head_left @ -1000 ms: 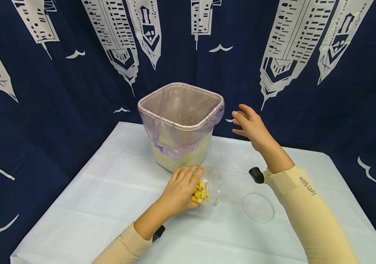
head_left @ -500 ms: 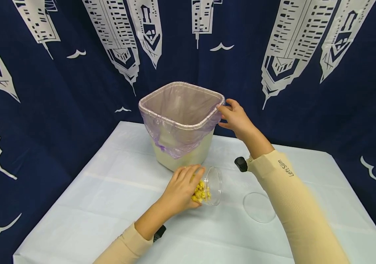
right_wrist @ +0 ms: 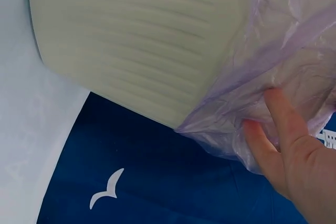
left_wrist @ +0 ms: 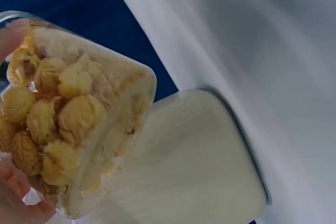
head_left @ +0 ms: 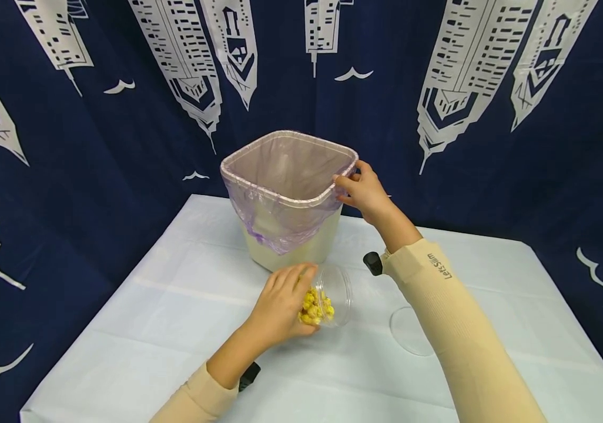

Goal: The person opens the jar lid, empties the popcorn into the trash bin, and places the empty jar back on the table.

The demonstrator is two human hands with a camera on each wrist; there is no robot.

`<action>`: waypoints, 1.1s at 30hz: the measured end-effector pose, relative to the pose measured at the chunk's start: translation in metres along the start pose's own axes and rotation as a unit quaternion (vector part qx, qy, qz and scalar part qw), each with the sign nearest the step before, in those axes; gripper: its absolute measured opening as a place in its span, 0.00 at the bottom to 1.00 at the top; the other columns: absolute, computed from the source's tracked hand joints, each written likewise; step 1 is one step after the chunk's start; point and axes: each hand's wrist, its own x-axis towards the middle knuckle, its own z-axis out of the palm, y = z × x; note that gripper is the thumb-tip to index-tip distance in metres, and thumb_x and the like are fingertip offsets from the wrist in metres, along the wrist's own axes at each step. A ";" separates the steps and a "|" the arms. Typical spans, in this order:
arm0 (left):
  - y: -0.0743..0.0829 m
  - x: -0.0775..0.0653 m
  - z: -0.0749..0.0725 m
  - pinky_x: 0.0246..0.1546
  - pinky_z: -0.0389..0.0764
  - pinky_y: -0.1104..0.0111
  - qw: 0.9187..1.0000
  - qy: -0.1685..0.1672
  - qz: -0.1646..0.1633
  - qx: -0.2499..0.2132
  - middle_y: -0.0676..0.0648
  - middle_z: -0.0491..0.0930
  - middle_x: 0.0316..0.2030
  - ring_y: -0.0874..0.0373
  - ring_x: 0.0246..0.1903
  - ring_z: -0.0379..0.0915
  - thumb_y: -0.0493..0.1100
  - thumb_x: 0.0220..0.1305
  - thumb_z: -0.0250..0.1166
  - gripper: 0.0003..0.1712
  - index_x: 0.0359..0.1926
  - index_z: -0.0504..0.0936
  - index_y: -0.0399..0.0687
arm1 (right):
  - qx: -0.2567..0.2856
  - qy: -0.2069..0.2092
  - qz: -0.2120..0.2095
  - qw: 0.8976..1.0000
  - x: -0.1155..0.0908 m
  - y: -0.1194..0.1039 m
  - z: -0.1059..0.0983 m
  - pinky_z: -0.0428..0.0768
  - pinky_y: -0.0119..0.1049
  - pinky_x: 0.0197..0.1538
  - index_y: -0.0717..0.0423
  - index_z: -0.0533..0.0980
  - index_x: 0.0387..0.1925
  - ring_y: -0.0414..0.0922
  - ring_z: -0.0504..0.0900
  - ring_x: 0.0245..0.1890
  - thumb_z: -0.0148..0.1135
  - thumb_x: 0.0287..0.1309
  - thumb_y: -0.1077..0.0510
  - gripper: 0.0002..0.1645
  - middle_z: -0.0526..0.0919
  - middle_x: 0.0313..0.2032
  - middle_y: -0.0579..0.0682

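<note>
My left hand (head_left: 279, 302) grips a clear plastic jar (head_left: 339, 294) lying on its side in the air, its open mouth to the right. Yellow popcorn (left_wrist: 50, 116) fills much of it in the left wrist view. Behind the jar stands a cream trash bin (head_left: 261, 255), lined with a thin purple trash bag (head_left: 280, 220) folded over its rim. My right hand (head_left: 369, 195) holds the bin's right rim, thumb over the top edge. In the right wrist view, two fingertips (right_wrist: 273, 95) press the bag from outside.
A clear round lid (head_left: 411, 336) lies on the white-covered table (head_left: 164, 305), partly behind my right sleeve. A dark blue curtain (head_left: 301, 100) with white building prints hangs behind the table and at both sides.
My right hand has moved left from beside the bin and taken hold of its rim. My left hand and the jar have shifted slightly left, and the popcorn sits a little differently in it.
</note>
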 end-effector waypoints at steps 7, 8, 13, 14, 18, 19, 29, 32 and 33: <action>-0.005 0.003 -0.025 0.50 0.64 0.55 0.996 0.086 -0.026 -0.027 0.42 0.66 0.54 0.48 0.52 0.62 0.62 0.26 0.73 0.59 0.60 0.58 0.42 | 0.013 0.002 0.005 1.000 0.000 -0.001 0.002 0.71 0.43 0.52 0.59 0.42 0.66 0.54 0.68 0.54 0.53 0.59 0.62 0.41 0.63 0.57 0.63; -0.006 0.004 -0.030 0.50 0.64 0.55 0.994 0.098 -0.030 -0.032 0.42 0.66 0.53 0.48 0.52 0.62 0.62 0.26 0.73 0.60 0.60 0.58 0.42 | 0.013 0.002 0.005 1.000 0.000 -0.001 0.002 0.71 0.43 0.52 0.59 0.42 0.66 0.54 0.68 0.55 0.53 0.59 0.62 0.41 0.63 0.57 0.63; -0.012 0.008 -0.060 0.47 0.65 0.55 0.987 0.142 -0.058 -0.052 0.41 0.66 0.54 0.47 0.51 0.62 0.63 0.26 0.73 0.60 0.61 0.58 0.41 | 0.012 0.005 0.003 1.000 -0.001 -0.001 0.004 0.71 0.44 0.51 0.59 0.42 0.66 0.54 0.67 0.55 0.52 0.59 0.63 0.40 0.63 0.57 0.63; -0.013 0.009 -0.066 0.47 0.64 0.55 0.985 0.151 -0.062 -0.054 0.41 0.66 0.54 0.46 0.51 0.62 0.63 0.26 0.73 0.60 0.61 0.58 0.41 | 0.011 0.005 0.003 1.000 -0.001 -0.001 0.004 0.71 0.44 0.51 0.59 0.42 0.66 0.54 0.67 0.55 0.52 0.59 0.63 0.40 0.63 0.57 0.63; -0.020 0.017 -0.091 0.49 0.63 0.54 0.978 0.193 -0.066 -0.051 0.39 0.65 0.54 0.45 0.52 0.60 0.61 0.25 0.74 0.61 0.60 0.58 0.39 | 0.006 0.007 0.003 1.000 -0.002 -0.002 0.003 0.71 0.44 0.51 0.59 0.42 0.66 0.54 0.68 0.55 0.52 0.60 0.63 0.40 0.63 0.57 0.63; -0.022 0.020 -0.097 0.49 0.62 0.54 0.976 0.204 -0.065 -0.047 0.39 0.65 0.54 0.45 0.52 0.60 0.61 0.25 0.74 0.61 0.60 0.59 0.39 | 0.006 0.008 0.003 1.000 -0.002 -0.002 0.003 0.71 0.44 0.51 0.59 0.42 0.67 0.54 0.67 0.55 0.52 0.60 0.63 0.40 0.63 0.57 0.64; -0.049 0.051 -0.140 0.47 0.62 0.52 0.963 0.259 -0.045 0.050 0.37 0.64 0.54 0.41 0.50 0.60 0.62 0.30 0.72 0.59 0.61 0.58 0.37 | 0.017 0.009 0.015 1.000 -0.002 -0.002 0.003 0.71 0.43 0.51 0.58 0.41 0.67 0.54 0.66 0.56 0.53 0.59 0.63 0.42 0.60 0.59 0.63; -0.058 0.063 -0.151 0.47 0.61 0.51 0.963 0.255 -0.052 0.071 0.38 0.63 0.55 0.42 0.52 0.59 0.61 0.31 0.73 0.59 0.61 0.57 0.38 | 0.019 0.008 0.014 1.000 -0.002 -0.002 0.004 0.71 0.43 0.51 0.58 0.41 0.67 0.54 0.66 0.56 0.53 0.59 0.63 0.41 0.60 0.59 0.63; -0.061 0.068 -0.155 0.48 0.61 0.52 0.963 0.251 -0.054 0.078 0.38 0.63 0.56 0.42 0.53 0.58 0.60 0.31 0.73 0.58 0.61 0.57 0.39 | 0.018 0.008 0.013 1.000 -0.002 -0.002 0.004 0.71 0.43 0.51 0.58 0.41 0.67 0.54 0.66 0.56 0.53 0.60 0.63 0.41 0.60 0.59 0.63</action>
